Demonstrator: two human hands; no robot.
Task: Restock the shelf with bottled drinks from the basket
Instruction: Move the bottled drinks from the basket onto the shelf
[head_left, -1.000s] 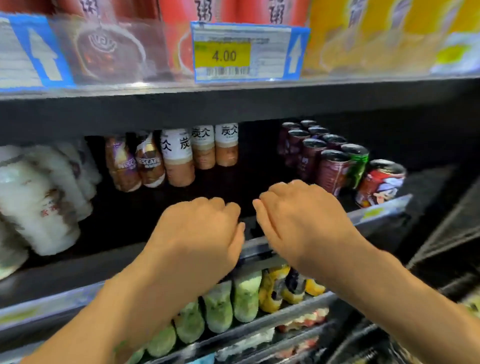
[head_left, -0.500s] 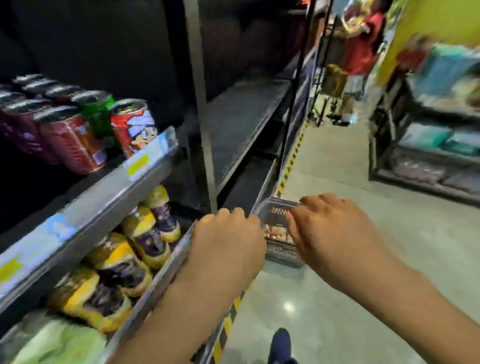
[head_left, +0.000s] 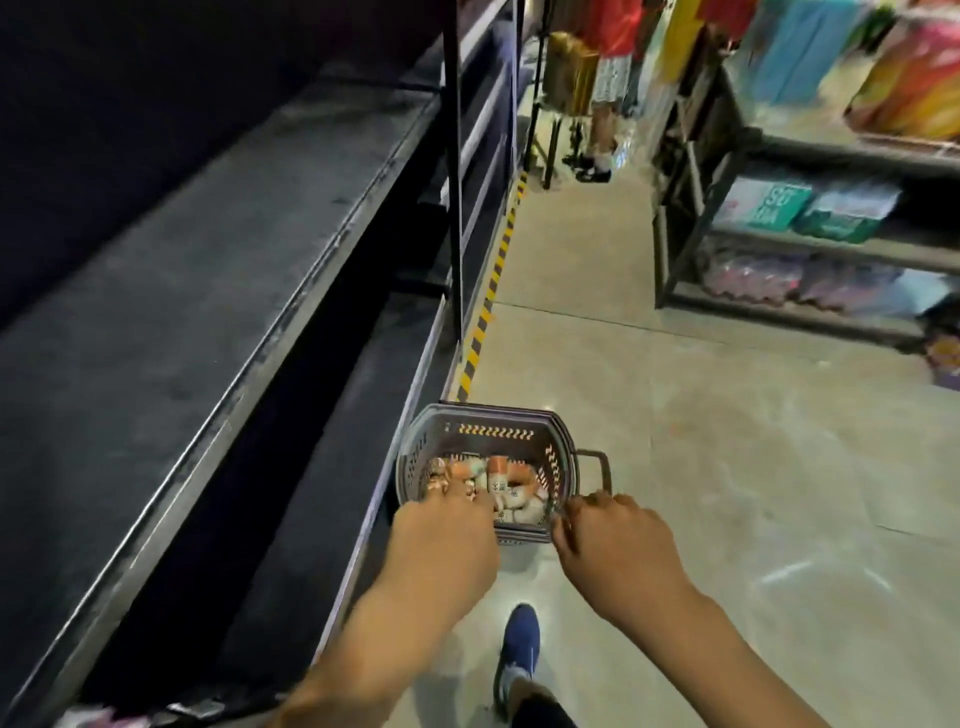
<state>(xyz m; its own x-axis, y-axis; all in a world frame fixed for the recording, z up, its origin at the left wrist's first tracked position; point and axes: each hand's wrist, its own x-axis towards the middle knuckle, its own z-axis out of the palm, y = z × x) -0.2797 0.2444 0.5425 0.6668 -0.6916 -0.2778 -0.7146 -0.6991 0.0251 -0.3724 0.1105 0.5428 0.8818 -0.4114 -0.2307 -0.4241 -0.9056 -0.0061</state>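
A grey plastic basket (head_left: 493, 415) stands on the floor beside the base of the dark shelving (head_left: 208, 291). Inside it lie several bottled drinks (head_left: 506, 483) with white and orange labels. My left hand (head_left: 441, 540) hangs over the basket's near left corner, with loosely curled fingers pointing down at the bottles. My right hand (head_left: 613, 545) hovers at the near right rim, next to the basket's folded handle (head_left: 595, 467), fingers also loosely curled. Neither hand holds anything that I can see. The fingertips of both hands are partly hidden.
The long dark shelf boards on the left show no goods in this view. Yellow-black tape (head_left: 488, 296) runs along the shelf base. My blue shoe (head_left: 519, 644) is just behind the basket. A rack with packaged goods (head_left: 831, 244) stands at the right, and a person (head_left: 608, 78) stands far down the aisle.
My view has swung from the drinks shelf down and right to the floor. Both hands came away from the shelf edge and dropped to the basket.
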